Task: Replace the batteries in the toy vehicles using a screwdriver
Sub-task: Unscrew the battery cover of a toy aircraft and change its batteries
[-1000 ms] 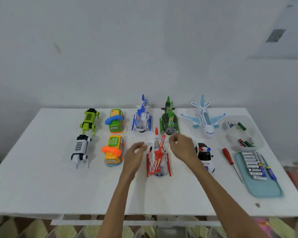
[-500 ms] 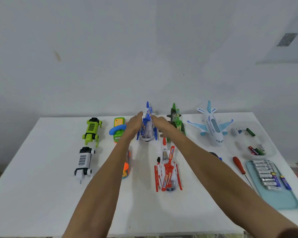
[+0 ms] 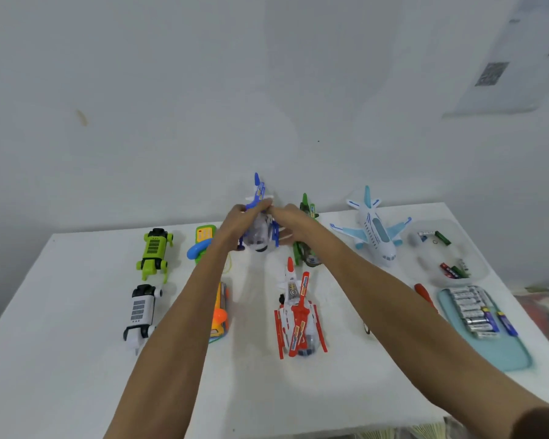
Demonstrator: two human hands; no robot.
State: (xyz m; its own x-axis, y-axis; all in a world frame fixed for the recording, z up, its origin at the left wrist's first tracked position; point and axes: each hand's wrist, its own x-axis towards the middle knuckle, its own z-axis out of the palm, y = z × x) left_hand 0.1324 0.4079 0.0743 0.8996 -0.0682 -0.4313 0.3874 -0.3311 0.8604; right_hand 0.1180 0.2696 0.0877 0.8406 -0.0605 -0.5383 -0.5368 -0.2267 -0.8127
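Both my hands grip the blue and white toy helicopter (image 3: pixel 260 229) at the back middle of the white table (image 3: pixel 61 359), its tail pointing up toward the wall. My left hand (image 3: pixel 235 228) holds its left side and my right hand (image 3: pixel 290 224) its right side. The red and white helicopter (image 3: pixel 298 318) lies nearer me, between my forearms. A red-handled screwdriver (image 3: pixel 423 293) lies to the right, partly hidden by my right arm. New batteries (image 3: pixel 471 307) lie in a row on a teal tray (image 3: pixel 501 353).
A green helicopter (image 3: pixel 308 236) sits just right of my hands, a light-blue airliner (image 3: pixel 374 229) further right. A clear dish (image 3: pixel 450 251) holds loose batteries. On the left stand a green robot toy (image 3: pixel 154 251), a white robot toy (image 3: pixel 140 312), and two toy phone cars (image 3: pixel 203 242), (image 3: pixel 219 312).
My hands left the red helicopter, reached to the back row and closed on the blue helicopter, which now sits tilted and raised between them.
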